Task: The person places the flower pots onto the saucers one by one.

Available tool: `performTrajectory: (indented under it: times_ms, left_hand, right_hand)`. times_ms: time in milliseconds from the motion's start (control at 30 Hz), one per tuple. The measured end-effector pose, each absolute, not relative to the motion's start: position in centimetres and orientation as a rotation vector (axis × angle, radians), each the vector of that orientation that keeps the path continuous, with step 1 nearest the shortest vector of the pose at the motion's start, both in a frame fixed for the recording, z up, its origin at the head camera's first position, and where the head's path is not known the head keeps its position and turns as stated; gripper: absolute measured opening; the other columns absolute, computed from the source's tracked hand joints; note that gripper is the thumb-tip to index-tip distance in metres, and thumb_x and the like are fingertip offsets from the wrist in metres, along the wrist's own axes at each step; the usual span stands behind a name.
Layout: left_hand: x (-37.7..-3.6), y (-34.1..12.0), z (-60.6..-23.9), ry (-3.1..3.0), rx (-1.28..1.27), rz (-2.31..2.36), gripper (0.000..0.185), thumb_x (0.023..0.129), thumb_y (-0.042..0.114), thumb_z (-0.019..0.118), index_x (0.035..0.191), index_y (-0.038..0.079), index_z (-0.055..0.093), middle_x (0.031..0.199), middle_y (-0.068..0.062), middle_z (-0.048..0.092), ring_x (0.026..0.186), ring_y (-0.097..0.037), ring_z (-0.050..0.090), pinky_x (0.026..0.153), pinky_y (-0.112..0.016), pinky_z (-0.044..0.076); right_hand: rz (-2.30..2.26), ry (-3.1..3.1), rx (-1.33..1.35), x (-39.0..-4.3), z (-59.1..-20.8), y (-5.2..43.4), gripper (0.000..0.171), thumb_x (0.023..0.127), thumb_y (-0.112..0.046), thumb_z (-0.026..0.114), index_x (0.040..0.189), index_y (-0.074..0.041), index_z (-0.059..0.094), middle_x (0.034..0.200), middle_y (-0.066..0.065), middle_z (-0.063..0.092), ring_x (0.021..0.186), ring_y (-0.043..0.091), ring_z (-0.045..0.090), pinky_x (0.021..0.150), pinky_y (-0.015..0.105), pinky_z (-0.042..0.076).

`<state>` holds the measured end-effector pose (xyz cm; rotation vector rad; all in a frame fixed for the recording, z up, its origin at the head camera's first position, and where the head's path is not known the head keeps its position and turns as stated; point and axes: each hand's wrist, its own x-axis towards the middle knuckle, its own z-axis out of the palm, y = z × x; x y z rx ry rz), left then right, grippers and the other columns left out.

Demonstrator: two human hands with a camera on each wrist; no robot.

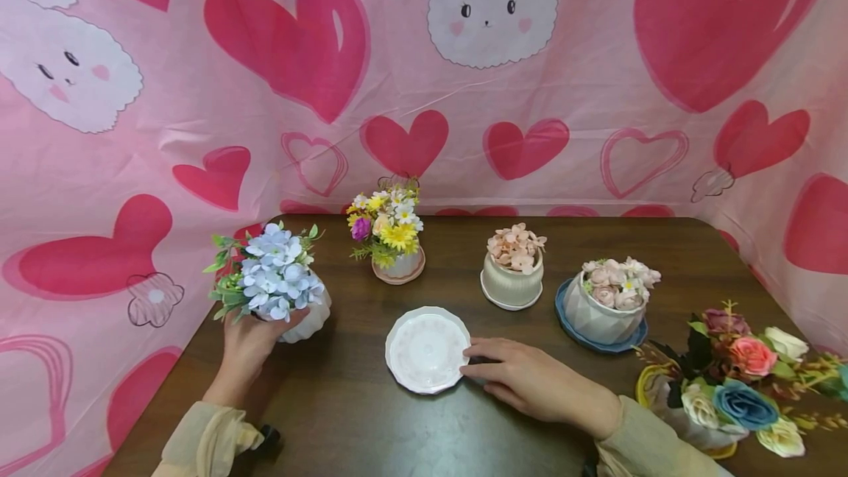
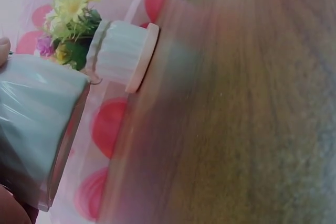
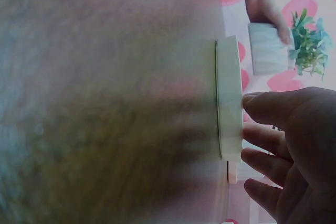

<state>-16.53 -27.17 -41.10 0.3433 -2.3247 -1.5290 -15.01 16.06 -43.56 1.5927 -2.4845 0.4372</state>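
Note:
My left hand (image 1: 255, 341) grips a white ribbed pot (image 1: 310, 319) of pale blue flowers (image 1: 274, 274) at the table's left edge. In the left wrist view the pot (image 2: 37, 124) fills the left side; I cannot tell whether it rests on the wood. A white scalloped saucer (image 1: 427, 350) lies bare at the middle front. My right hand (image 1: 503, 370) lies flat on the table, its straight fingertips touching the saucer's right rim. The right wrist view shows the saucer (image 3: 229, 98) edge-on against my fingers (image 3: 268, 137), and beyond it the left hand (image 3: 265, 11) on its pot.
Behind the saucer stand a pot of yellow mixed flowers (image 1: 396, 241) (image 2: 118, 53), a ribbed pot of pink blossoms (image 1: 512, 271), and a faceted white pot on a blue saucer (image 1: 606, 304). A rose arrangement (image 1: 735, 381) sits front right. A pink heart-print cloth (image 1: 424, 94) surrounds the dark wooden table (image 1: 371, 425).

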Motion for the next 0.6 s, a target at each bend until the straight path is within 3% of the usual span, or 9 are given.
performTrajectory:
  times_ms: [200,600]
  left_hand:
    - [-16.2,-26.7,-40.6,-2.376,0.314,-1.482,0.102,0.071,0.017,0.090,0.152,0.031,0.029,0.151,0.007,0.044,0.127,0.005,0.038,0.097,-0.005,0.034]
    - [-15.9,-25.8,-40.2,-2.285,0.239,-1.610,0.096,0.071,0.006,0.088,0.149,0.026,0.035,0.145,0.009,0.048,0.124,0.002,0.043,0.093,-0.003,0.037]
  right_hand:
    - [0.438,-2.485,1.592,-15.0,-43.6,16.1,0.039,0.090,-0.018,0.071,0.129,-0.021,0.065,0.134,0.004,0.062,0.127,0.023,0.058,0.102,0.041,0.051]
    - [0.438,-2.489,1.589,-15.0,-43.7,16.2,0.039,0.091,-0.018,0.070,0.129,-0.021,0.065,0.134,0.004,0.061,0.128,0.023,0.058,0.102,0.042,0.051]
